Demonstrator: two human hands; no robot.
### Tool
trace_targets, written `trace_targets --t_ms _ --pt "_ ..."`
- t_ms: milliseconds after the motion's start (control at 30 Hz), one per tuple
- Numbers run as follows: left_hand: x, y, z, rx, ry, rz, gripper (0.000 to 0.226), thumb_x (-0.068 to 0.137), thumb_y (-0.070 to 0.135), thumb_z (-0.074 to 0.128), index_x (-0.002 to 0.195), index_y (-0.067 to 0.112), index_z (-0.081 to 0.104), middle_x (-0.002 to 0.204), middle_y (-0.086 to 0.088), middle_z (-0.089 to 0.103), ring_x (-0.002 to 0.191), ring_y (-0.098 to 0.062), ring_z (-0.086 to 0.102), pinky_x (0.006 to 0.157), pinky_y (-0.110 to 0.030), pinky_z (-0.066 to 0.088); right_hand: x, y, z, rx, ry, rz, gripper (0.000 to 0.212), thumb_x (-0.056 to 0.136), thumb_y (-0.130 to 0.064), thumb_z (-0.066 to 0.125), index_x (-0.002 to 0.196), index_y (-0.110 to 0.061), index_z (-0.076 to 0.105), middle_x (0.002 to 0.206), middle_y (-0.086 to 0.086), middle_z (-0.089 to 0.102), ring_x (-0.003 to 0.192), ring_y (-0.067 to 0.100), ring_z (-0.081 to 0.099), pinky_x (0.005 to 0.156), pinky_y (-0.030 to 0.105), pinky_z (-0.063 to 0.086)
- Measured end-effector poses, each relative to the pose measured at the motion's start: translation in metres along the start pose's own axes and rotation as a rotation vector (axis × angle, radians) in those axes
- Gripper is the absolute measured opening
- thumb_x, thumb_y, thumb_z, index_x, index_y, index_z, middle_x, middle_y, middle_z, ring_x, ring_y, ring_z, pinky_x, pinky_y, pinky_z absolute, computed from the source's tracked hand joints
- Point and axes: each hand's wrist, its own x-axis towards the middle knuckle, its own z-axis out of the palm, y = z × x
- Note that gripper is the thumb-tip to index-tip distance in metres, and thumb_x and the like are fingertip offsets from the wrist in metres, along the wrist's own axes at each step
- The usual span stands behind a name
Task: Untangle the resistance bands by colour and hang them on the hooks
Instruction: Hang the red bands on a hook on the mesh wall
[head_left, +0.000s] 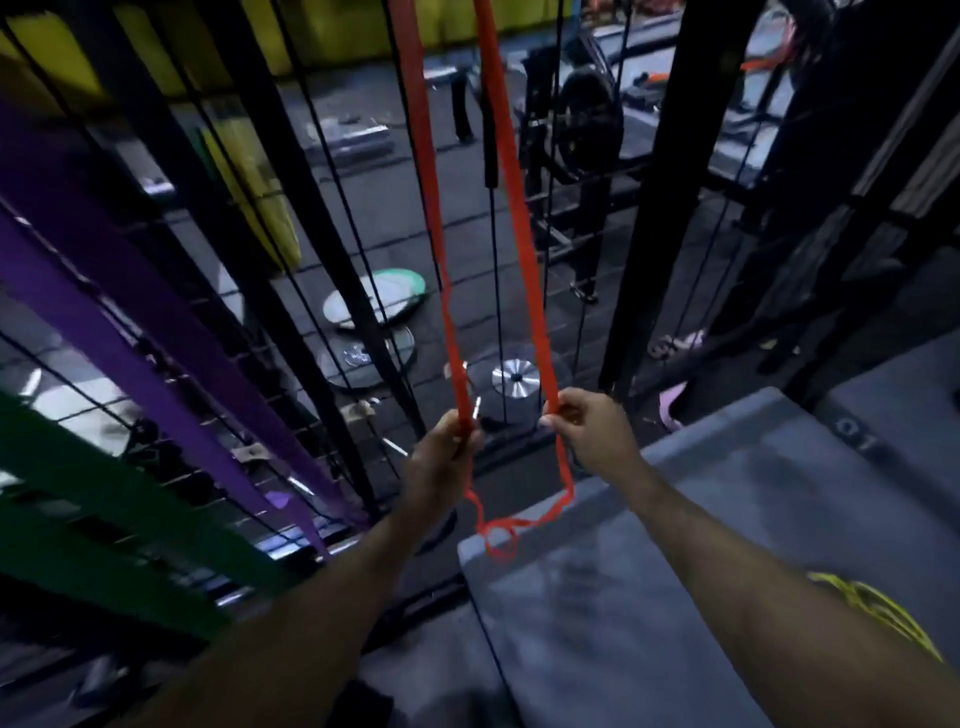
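Observation:
A red resistance band hangs from above the frame in two strands down the middle. My left hand grips the left strand and my right hand pinches the right strand. Below both hands the band droops into a twisted loop that touches the corner of a grey box. Two purple bands hang slanting at the left, with a green band below them. A yellow band lies on the grey box behind my right forearm. The hooks are out of view.
A black wire grid rack with thin black cords stands right in front of me. Behind it weight plates lie on the dark gym floor. A black upright post rises at the right, next to stacked grey boxes.

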Motion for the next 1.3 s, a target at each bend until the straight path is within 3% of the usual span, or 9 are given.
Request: trace_targets --t_ms 100,200,333,500,667,767,867,1067,1300 --pt "-0.012 -0.042 0.022 -0.103 -0.054 -0.066 0.030 0.085 0.003 0.058 0.075 0.031 0.053 0.065 0.009 0.054 0.053 0.003 0.048 0.055 -0.020 0.042 -0.018 0.033 0.013 -0.102 -0.046 0.111 0.008 0.077 -0.011 0.071 0.085 -0.010 0.071 0.074 -0.003 0.064 0.071 0.008 0.058 0.064 0.008 0.040" --pt "-0.025 -0.075 0.041 -0.097 -0.133 -0.093 0.025 0.079 -0.004 0.064 0.072 0.019 0.059 0.052 0.015 0.054 0.046 0.006 0.048 0.053 -0.015 0.039 -0.037 0.064 0.031 -0.124 -0.064 0.195 0.008 0.077 -0.010 0.070 0.085 -0.010 0.071 0.076 0.000 0.065 0.075 0.011 0.061 0.071 0.022 0.045" --pt "-0.033 -0.117 0.068 -0.134 -0.203 -0.143 0.010 0.073 0.020 0.070 0.069 0.025 0.063 0.048 0.022 0.059 0.047 0.012 0.050 0.057 -0.020 0.039 -0.052 0.093 0.063 -0.173 -0.060 0.202 0.014 0.079 -0.008 0.069 0.092 -0.005 0.072 0.080 0.001 0.064 0.063 -0.013 0.056 0.060 0.002 0.036" --pt "-0.040 -0.159 0.097 -0.190 -0.189 -0.177 0.012 0.077 0.007 0.072 0.087 0.000 0.071 0.071 0.003 0.064 0.052 0.019 0.053 0.058 -0.003 0.040 -0.072 0.146 0.102 -0.302 -0.160 0.348 0.019 0.079 -0.017 0.070 0.094 -0.007 0.072 0.090 0.015 0.071 0.086 0.025 0.066 0.076 0.032 0.047" --pt "-0.047 -0.193 0.120 -0.061 -0.308 -0.153 0.020 0.079 0.018 0.069 0.061 0.026 0.068 0.062 0.007 0.060 0.048 0.008 0.048 0.052 -0.015 0.038 -0.099 0.188 0.128 -0.308 -0.186 0.475 0.023 0.082 -0.020 0.066 0.102 -0.009 0.072 0.102 0.015 0.071 0.098 0.025 0.065 0.071 0.026 0.041" --pt "-0.045 -0.201 0.133 0.052 -0.238 -0.145 0.007 0.080 0.017 0.069 0.080 0.012 0.073 0.077 -0.006 0.071 0.066 -0.001 0.063 0.065 -0.026 0.051 -0.102 0.200 0.141 -0.318 -0.139 0.458 0.024 0.084 -0.025 0.065 0.101 -0.010 0.072 0.101 0.016 0.071 0.093 0.025 0.064 0.063 0.025 0.033" --pt "-0.038 -0.204 0.138 0.211 -0.082 -0.184 0.014 0.077 0.023 0.069 0.080 0.010 0.072 0.083 -0.012 0.072 0.082 -0.025 0.067 0.072 -0.031 0.049 -0.099 0.204 0.151 -0.420 -0.081 0.397 0.023 0.088 -0.022 0.059 0.100 -0.006 0.071 0.103 0.019 0.069 0.100 0.034 0.061 0.079 0.033 0.039" --pt "-0.022 -0.209 0.121 0.272 0.246 -0.401 0.016 0.080 0.020 0.059 0.090 0.010 0.067 0.092 -0.013 0.070 0.089 -0.032 0.065 0.069 -0.029 0.044 -0.096 0.211 0.142 -0.451 0.345 0.610 0.017 0.084 -0.011 0.052 0.089 0.000 0.064 0.094 0.027 0.066 0.094 0.045 0.060 0.075 0.043 0.046" --pt "-0.014 -0.204 0.135 0.136 0.121 -0.176 0.017 0.087 0.018 0.058 0.096 0.007 0.066 0.101 -0.015 0.064 0.094 -0.029 0.060 0.083 -0.032 0.048 -0.076 0.198 0.146 -0.453 0.303 0.565 0.021 0.090 -0.020 0.050 0.097 -0.003 0.060 0.102 0.024 0.065 0.099 0.042 0.058 0.080 0.042 0.045"
